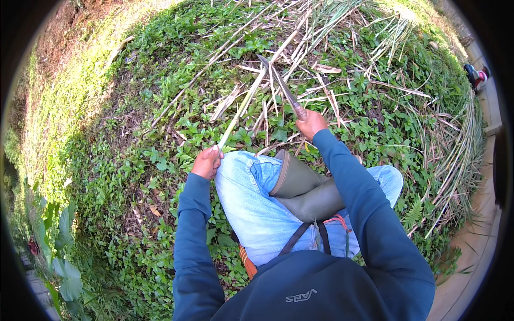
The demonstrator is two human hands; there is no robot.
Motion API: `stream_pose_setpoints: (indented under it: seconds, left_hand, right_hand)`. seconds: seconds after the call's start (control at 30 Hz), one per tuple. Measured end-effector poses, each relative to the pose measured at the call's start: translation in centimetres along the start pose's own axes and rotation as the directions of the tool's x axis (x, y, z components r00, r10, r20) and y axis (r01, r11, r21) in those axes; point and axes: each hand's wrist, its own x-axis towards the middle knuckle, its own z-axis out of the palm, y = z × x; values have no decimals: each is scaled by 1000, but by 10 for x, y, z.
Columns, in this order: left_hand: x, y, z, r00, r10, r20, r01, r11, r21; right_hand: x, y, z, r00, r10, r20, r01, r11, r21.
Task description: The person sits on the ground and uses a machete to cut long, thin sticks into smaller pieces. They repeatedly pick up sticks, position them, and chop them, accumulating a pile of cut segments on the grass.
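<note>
My left hand (208, 162) is closed round the near end of a long pale-green stalk (242, 108), just beside my left knee. The stalk slants away from me, up and to the right, toward a pile of cut stems. In my right hand (311, 124) is the handle of a long-bladed knife (285, 90), fingers wrapped round it. The blade points away and to the left, and its far part crosses the stalk near the tip. Whether the edge touches the stalk I cannot tell.
Low green plants cover the ground, with dry split strips (227, 102) scattered on it. Cut leafy stems (326, 24) lie at the far side, more long grass (460, 155) at the right. A pale concrete edge (474, 251) runs along the right. My crossed legs wear jeans and green boots (316, 200).
</note>
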Motion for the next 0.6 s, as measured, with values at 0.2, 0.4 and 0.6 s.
stream_pose_setpoints:
  seconds: [0.2, 0.4, 0.6]
  left_hand:
    - [-8, -1, -10, 999, -17, -29, 17, 1000, -19]
    - [-8, 0, -12, 998, -58, 24, 58, 998, 9]
    - [-2, 0, -20, 981, -88, 172, 118, 978, -171]
  right_hand:
    - [-2, -11, -26, 962, -174, 210, 218, 953, -209]
    - [2, -1, -16, 988, -83, 129, 94, 992, -80]
    - [-7, 7, -2, 989, -108, 98, 115, 991, -69]
